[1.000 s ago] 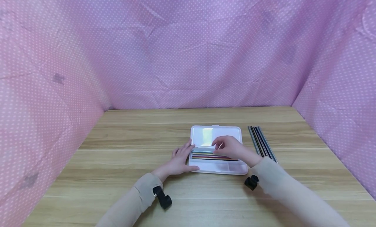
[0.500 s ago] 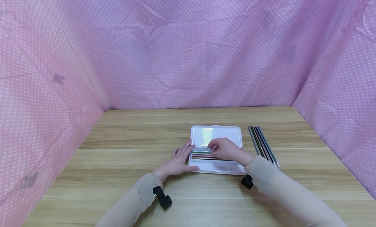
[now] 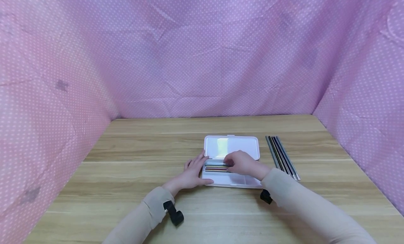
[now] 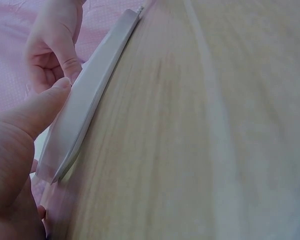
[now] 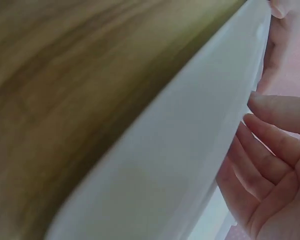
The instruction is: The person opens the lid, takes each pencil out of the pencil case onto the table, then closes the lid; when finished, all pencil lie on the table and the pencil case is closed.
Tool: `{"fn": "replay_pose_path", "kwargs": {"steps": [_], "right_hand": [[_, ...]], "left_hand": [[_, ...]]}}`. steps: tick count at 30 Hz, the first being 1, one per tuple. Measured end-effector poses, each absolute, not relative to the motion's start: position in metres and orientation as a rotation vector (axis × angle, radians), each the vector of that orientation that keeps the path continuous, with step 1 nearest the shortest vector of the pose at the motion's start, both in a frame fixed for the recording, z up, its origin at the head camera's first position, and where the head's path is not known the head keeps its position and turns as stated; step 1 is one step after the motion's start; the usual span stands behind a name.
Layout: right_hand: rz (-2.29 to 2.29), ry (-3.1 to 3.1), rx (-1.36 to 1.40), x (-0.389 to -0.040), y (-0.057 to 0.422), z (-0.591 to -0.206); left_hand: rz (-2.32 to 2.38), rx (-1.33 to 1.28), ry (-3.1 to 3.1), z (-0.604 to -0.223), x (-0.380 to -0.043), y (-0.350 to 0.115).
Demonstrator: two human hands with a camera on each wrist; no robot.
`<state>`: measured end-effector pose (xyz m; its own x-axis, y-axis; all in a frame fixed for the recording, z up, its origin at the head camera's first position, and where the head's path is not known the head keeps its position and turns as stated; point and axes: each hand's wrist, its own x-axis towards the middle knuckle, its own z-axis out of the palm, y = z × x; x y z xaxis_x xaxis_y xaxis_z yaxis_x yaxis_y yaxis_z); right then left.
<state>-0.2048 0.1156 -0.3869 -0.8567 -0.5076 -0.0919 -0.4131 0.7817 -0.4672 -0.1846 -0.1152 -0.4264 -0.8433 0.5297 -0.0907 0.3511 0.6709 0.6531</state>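
Note:
A white pencil case (image 3: 225,180) lies with its lid (image 3: 240,145) flipped back on the table. Several colored pencils (image 3: 214,167) lie side by side in its tray. My left hand (image 3: 190,173) rests spread along the case's left end, its thumb (image 4: 42,107) against the near rim and its fingers reaching toward the hinge. Over the pencils is my right hand (image 3: 243,163), fingers loosely bent and reaching down into the tray. In the right wrist view a gap shows between its thumb (image 5: 280,110) and index finger; the case wall partly hides the other fingertips.
To the right of the case, several dark and grey pencils (image 3: 282,158) lie in a slanted row, partly behind the right sleeve. The wooden table (image 3: 142,145) meets pink dotted cloth (image 3: 202,61) at the back and sides.
My right hand has shifted left and lower over the pencils in the tray, its fingertips now deeper among them. My left hand has stayed at the case's left end.

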Motion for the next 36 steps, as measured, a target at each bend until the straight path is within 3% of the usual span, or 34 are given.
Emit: {"fn": "replay_pose_path", "kwargs": {"steps": [7, 18, 36], "right_hand": [[-0.629, 2.777, -0.712, -0.2064, 0.114, -0.3897], [-0.547, 2.766, -0.983, -0.2101, 0.1197, -0.3915], [-0.599, 2.72, -1.009, -0.2117, 0.1196, -0.3931]], "left_hand": [[0.943, 0.706, 2.617, -0.4285, -0.1858, -0.1155], [0.95, 0.721, 2.633, -0.4292, -0.1868, -0.1157], [0.963, 0.742, 2.622, -0.43, -0.1866, -0.1165]]}}
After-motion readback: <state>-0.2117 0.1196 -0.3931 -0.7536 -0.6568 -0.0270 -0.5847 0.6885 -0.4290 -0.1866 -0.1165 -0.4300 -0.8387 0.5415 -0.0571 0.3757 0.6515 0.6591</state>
